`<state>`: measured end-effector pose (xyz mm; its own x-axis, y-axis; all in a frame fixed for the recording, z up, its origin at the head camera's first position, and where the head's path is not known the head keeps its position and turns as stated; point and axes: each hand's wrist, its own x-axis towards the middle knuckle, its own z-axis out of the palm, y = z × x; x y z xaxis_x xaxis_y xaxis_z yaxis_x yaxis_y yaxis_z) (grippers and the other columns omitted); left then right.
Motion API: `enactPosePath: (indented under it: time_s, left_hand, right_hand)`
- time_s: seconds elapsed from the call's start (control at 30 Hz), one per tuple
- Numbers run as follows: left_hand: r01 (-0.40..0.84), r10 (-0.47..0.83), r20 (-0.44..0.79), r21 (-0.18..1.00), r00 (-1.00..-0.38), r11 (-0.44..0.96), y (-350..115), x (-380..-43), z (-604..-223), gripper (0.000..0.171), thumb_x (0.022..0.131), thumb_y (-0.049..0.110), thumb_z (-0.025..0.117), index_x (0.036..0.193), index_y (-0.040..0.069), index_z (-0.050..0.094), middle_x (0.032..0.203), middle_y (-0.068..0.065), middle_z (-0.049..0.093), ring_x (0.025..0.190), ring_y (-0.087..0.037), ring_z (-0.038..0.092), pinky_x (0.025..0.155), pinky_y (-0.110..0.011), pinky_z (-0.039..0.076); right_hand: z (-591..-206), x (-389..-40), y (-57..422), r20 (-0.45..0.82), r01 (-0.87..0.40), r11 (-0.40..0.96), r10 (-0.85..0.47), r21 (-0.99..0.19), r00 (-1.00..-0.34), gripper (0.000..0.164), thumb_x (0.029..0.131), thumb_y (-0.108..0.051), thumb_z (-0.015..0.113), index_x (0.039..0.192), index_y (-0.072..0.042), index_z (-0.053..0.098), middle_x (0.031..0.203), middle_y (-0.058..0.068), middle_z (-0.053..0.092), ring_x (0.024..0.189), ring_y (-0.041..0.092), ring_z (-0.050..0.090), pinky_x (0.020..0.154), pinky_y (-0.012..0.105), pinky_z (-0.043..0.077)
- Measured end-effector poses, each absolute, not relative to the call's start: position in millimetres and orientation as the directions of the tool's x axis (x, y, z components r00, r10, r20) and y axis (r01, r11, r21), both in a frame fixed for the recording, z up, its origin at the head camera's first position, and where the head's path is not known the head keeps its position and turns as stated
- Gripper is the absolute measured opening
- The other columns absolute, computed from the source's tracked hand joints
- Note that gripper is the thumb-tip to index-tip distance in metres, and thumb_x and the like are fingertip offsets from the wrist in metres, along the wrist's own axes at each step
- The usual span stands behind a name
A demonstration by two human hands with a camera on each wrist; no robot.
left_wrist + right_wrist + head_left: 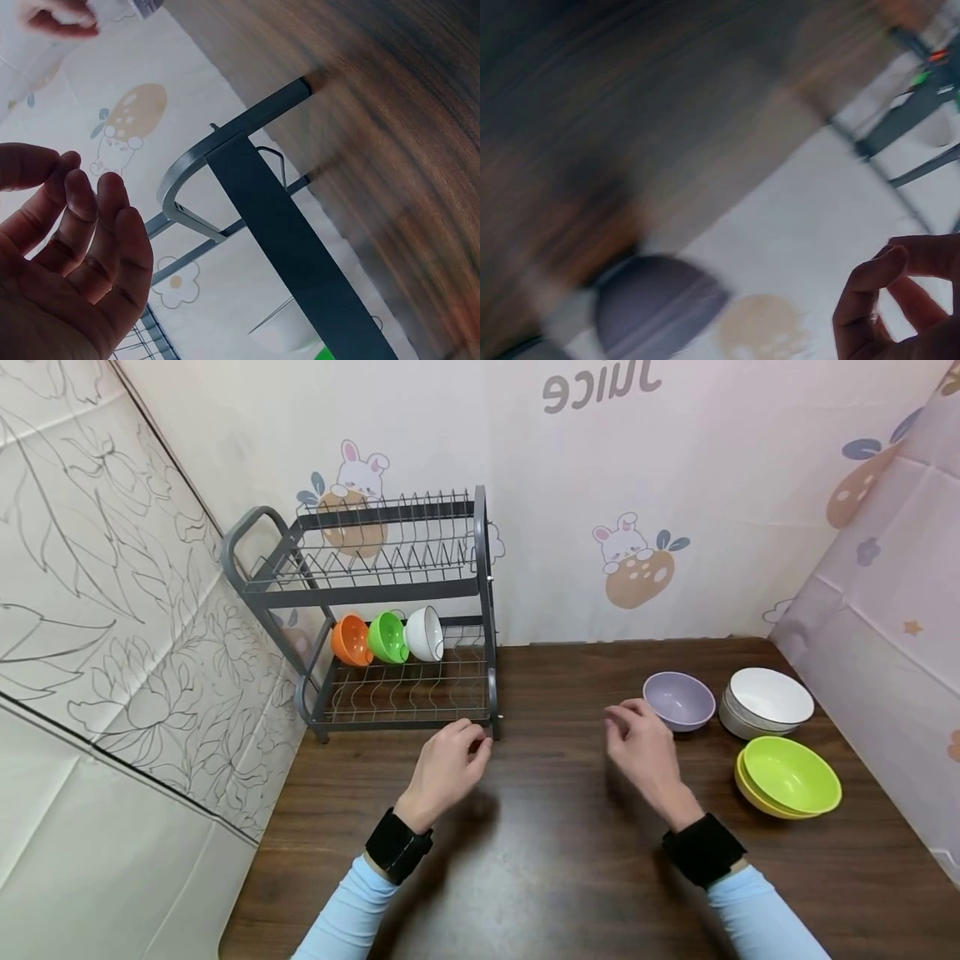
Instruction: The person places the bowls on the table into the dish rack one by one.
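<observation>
My left hand (448,768) hovers in front of the lower right corner of a dark two-tier dish rack (367,594). Its fingers are loosely bent, with nothing between them. To the left of a purple bowl (678,700), my right hand (647,753) is over the table, also loosely curled and holding nothing; in the right wrist view its thumb and index fingertip come close together. On the rack's lower tier an orange bowl (348,641), a green bowl (387,637) and a small white bowl (424,634) stand tilted side by side.
Stacked white bowls (772,697) sit right of the purple one. Nearer me, a yellow-green bowl (793,775) is nested in a yellow bowl (765,806). The brown wooden table (525,860) meets a printed wall (555,568) behind and cloth-like walls at both sides.
</observation>
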<state>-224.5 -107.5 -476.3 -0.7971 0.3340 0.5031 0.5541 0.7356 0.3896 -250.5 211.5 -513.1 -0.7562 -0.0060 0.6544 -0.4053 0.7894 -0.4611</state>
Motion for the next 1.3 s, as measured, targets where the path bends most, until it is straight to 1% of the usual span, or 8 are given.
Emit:
enactPosePath:
  time_s: [0.1,0.17,0.23,0.33,0.53,0.83,1.03,1.3]
  left_hand:
    - [0.547,0.333,0.486,0.41,-0.808,0.73,-107.7,-223.1,-477.0,0.016,0.1,0.013,0.069,0.085,0.015,0.068,0.081,0.004,0.058,0.072,-0.01,0.052,0.063,-0.027,0.046]
    - [0.539,0.334,0.469,0.421,-0.818,0.73,-107.6,-221.6,-477.8,0.016,0.1,0.013,0.069,0.085,0.016,0.067,0.082,0.004,0.058,0.072,-0.01,0.052,0.063,-0.026,0.046]
    - [0.532,0.334,0.455,0.429,-0.826,0.73,-107.3,-220.2,-478.4,0.017,0.101,0.013,0.069,0.084,0.016,0.067,0.083,0.005,0.057,0.072,-0.01,0.052,0.063,-0.026,0.046]
    - [0.527,0.333,0.447,0.432,-0.83,0.732,-106.9,-219.5,-479.7,0.017,0.101,0.013,0.069,0.084,0.017,0.067,0.083,0.006,0.056,0.072,-0.01,0.052,0.062,-0.026,0.046]
    - [0.533,0.333,0.456,0.433,-0.825,0.727,-105.6,-220.3,-480.4,0.017,0.1,0.014,0.07,0.084,0.017,0.067,0.083,0.008,0.056,0.071,-0.01,0.052,0.062,-0.026,0.046]
    - [0.525,0.324,0.446,0.464,-0.834,0.714,-105.3,-218.6,-481.8,0.017,0.1,0.014,0.07,0.084,0.017,0.067,0.082,0.008,0.056,0.071,-0.009,0.052,0.062,-0.026,0.047]
    - [0.527,0.326,0.44,0.487,-0.837,0.696,-102.5,-219.1,-480.1,0.017,0.101,0.014,0.07,0.083,0.017,0.068,0.081,0.008,0.057,0.07,-0.009,0.053,0.061,-0.025,0.047]
    - [0.525,0.324,0.437,0.494,-0.839,0.693,-101.4,-218.8,-481.1,0.017,0.101,0.014,0.07,0.084,0.016,0.068,0.081,0.008,0.057,0.07,-0.008,0.053,0.06,-0.024,0.046]
  right_hand:
    - [-522.9,-258.0,237.1,0.584,-0.297,0.823,0.051,-0.484,-0.81,0.025,0.087,0.003,0.069,0.111,0.002,0.077,0.111,0.022,0.065,0.094,0.044,0.065,0.075,0.064,0.05]
    - [-528.8,-259.2,251.1,0.529,-0.237,0.835,0.075,-0.497,-0.846,0.03,0.087,0.004,0.068,0.117,0.002,0.074,0.117,0.025,0.063,0.1,0.05,0.064,0.077,0.07,0.048]
    - [-534.4,-259.7,261.6,0.492,-0.202,0.842,0.084,-0.5,-0.866,0.034,0.087,0.005,0.067,0.121,0.003,0.071,0.119,0.027,0.062,0.103,0.055,0.062,0.079,0.073,0.047]
    - [-540.2,-261.3,271.2,0.473,-0.186,0.849,0.083,-0.494,-0.877,0.035,0.088,0.007,0.065,0.123,0.004,0.069,0.119,0.029,0.062,0.103,0.057,0.061,0.08,0.074,0.047]
    - [-544.3,-267.4,280.1,0.512,-0.212,0.855,0.071,-0.473,-0.856,0.032,0.09,0.007,0.063,0.121,0.004,0.069,0.115,0.028,0.065,0.1,0.057,0.063,0.077,0.073,0.047]
    - [-546.8,-268.1,288.4,0.478,-0.148,0.879,0.1,-0.454,-0.873,0.019,0.092,0.002,0.064,0.109,0.003,0.072,0.102,0.026,0.065,0.09,0.061,0.063,0.069,0.073,0.046]
    - [-547.4,-270.9,289.3,0.498,-0.141,0.885,0.112,-0.444,-0.86,0.017,0.089,0.002,0.064,0.104,0.003,0.072,0.096,0.025,0.064,0.085,0.063,0.062,0.066,0.073,0.045]
    - [-547.3,-273.5,291.7,0.536,-0.174,0.885,0.097,-0.433,-0.839,0.016,0.086,0.005,0.065,0.1,0.005,0.073,0.09,0.023,0.064,0.082,0.06,0.062,0.066,0.072,0.045]
